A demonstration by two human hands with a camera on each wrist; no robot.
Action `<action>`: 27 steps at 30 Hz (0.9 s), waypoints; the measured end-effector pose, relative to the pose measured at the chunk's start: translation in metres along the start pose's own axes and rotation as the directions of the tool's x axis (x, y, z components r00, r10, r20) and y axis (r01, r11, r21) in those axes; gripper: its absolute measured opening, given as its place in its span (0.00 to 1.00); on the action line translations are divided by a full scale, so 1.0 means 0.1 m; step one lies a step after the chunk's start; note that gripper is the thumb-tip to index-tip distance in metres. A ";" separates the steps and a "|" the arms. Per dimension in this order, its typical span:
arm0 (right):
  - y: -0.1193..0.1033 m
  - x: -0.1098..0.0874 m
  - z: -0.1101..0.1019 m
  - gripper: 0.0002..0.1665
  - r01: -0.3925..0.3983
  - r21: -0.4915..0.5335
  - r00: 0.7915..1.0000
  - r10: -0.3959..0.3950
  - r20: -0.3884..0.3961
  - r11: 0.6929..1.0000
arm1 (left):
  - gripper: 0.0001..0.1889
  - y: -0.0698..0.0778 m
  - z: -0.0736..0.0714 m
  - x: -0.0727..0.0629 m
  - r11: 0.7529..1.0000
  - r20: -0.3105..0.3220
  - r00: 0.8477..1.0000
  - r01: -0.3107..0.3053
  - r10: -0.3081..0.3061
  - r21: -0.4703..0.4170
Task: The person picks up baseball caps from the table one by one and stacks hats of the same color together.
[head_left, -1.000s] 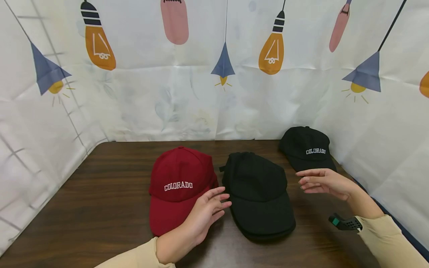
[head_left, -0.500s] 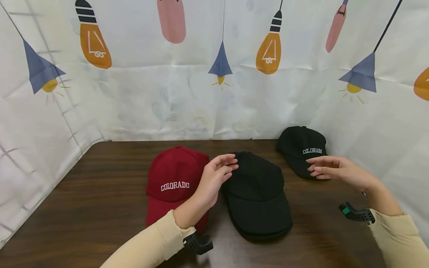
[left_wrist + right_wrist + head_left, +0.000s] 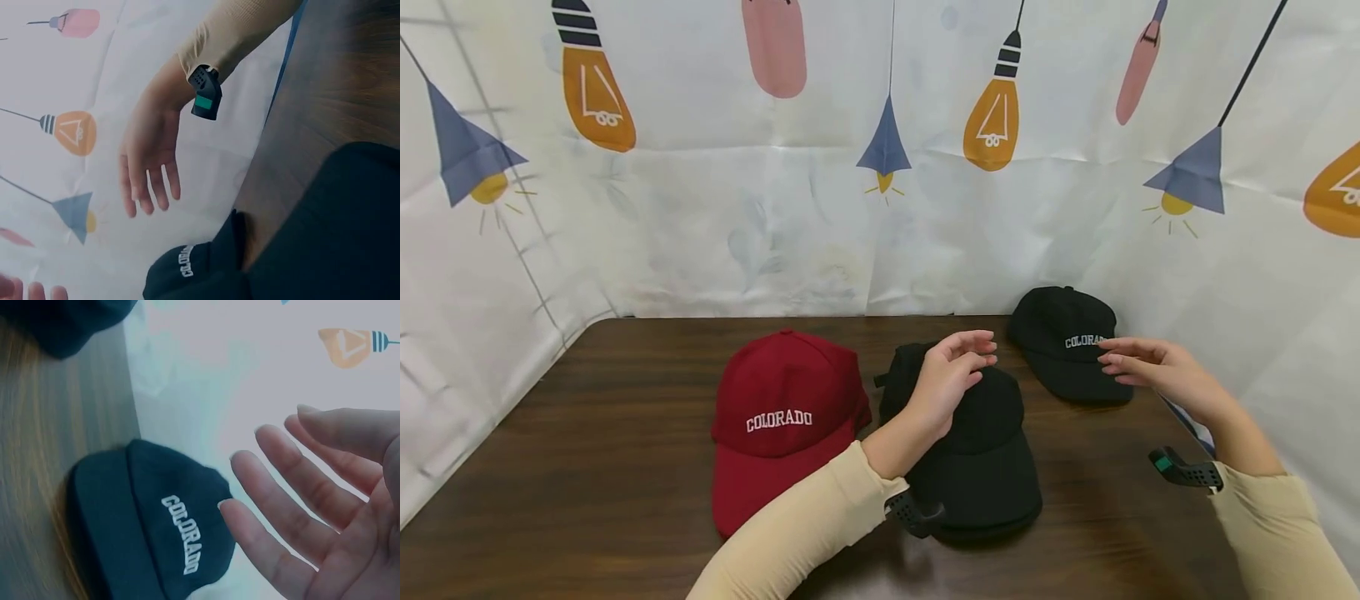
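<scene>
My left hand [image 3: 951, 379] hovers over the crown of a plain black baseball cap [image 3: 977, 479], its fingers loosely bent and holding nothing. The forearm hides part of that cap, whose brim edge looks doubled. At the right, my right hand [image 3: 1165, 375] hangs in the air with relaxed fingers, overlapping the edge of a black cap lettered COLORADO [image 3: 1052, 329]. In the right wrist view that lettered cap [image 3: 150, 519] sits beyond my spread fingers [image 3: 269, 544], apart from them. A red COLORADO cap [image 3: 782, 396] rests left of the plain black one, brim toward me.
The caps lie on a dark wood table [image 3: 610, 467]. Behind it and along the sides hang white curtains [image 3: 700, 225] printed with bulbs and lamps. Black straps with camera mounts [image 3: 1183, 468] sit on both wrists.
My left hand has moved up and right, from beside the red cap to over the plain black one. My right hand has risen slightly beside the lettered black cap. The caps stay put.
</scene>
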State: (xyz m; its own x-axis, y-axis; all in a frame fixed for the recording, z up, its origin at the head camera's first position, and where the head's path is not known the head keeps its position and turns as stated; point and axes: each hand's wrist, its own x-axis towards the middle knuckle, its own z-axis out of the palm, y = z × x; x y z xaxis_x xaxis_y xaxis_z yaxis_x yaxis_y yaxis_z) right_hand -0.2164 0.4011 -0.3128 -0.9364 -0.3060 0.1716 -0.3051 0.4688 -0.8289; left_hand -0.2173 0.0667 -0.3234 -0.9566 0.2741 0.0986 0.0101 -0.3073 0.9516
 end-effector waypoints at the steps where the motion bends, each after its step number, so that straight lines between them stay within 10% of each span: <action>1: 0.02 -0.02 -0.02 0.20 -0.001 -0.009 1.000 0.001 -0.014 1.000 | 0.15 -0.01 0.06 0.03 1.000 0.002 1.000 0.007 -0.007 -0.006; 18: 0.55 -0.23 -0.29 0.13 -0.183 -0.025 0.969 0.176 -0.172 0.983 | 0.12 -0.41 0.89 0.33 1.000 -0.113 0.993 0.010 -0.013 -0.024; 27: 0.71 -0.12 -0.21 0.32 -0.290 -0.016 0.923 0.275 -0.270 0.957 | 0.11 -0.63 1.12 0.49 0.994 -0.183 0.983 0.035 -0.016 0.101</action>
State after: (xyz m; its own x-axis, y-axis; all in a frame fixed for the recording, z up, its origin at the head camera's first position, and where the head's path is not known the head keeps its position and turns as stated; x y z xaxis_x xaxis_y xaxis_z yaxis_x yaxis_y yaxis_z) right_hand -0.2306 0.4556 -0.3625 -0.9947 0.0707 0.0741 -0.0230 0.5507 -0.8344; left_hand -0.2322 0.2020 -0.3460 -0.9938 0.1073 0.0281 0.0056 -0.2037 0.9790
